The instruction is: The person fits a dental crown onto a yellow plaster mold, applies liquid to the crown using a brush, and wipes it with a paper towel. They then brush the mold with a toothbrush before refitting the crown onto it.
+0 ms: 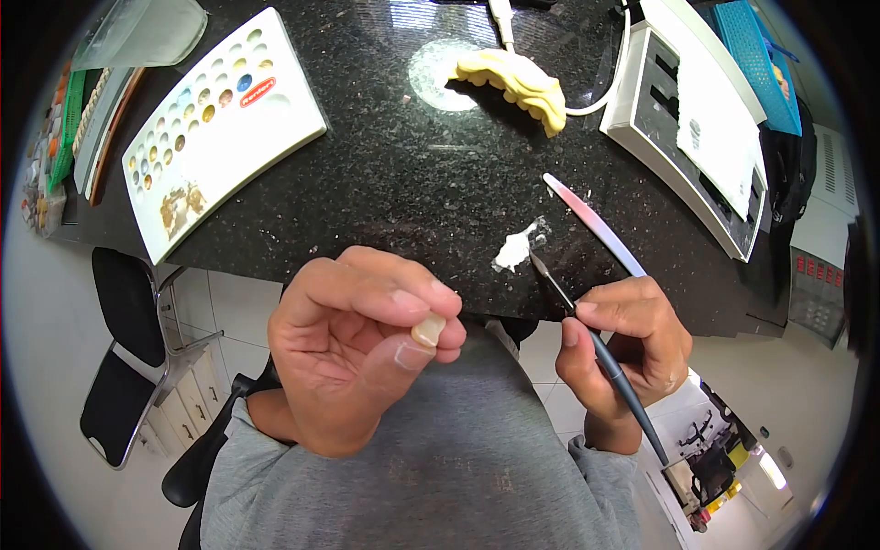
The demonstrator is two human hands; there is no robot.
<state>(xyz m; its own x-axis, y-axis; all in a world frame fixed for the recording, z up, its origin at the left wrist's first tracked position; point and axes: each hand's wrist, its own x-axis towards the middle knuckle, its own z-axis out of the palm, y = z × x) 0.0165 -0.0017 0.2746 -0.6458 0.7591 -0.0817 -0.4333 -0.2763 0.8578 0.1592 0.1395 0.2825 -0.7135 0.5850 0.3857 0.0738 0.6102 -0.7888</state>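
Observation:
Between the thumb and fingertips of my left hand (362, 344) is a small cream-coloured dental crown (428, 330), held up in front of my chest. White powder dusts that thumb. My right hand (632, 344) grips a fine brush (616, 371) with a dark blue-grey handle like a pen. Its pointed tip reaches the edge of a small white powder heap (513, 251) on the black speckled worktop (394, 183). Just beyond the right hand lies a slim tool with a pink and pale blue blade-like shape (587, 216).
A white Renfert palette (298, 101) with several coloured wells lies at the left. Toward the back sits a yellow dental arch model (513, 78) beside a white cable (605, 103). At the right stand a white-and-black device (655, 137) and a blue basket (756, 69).

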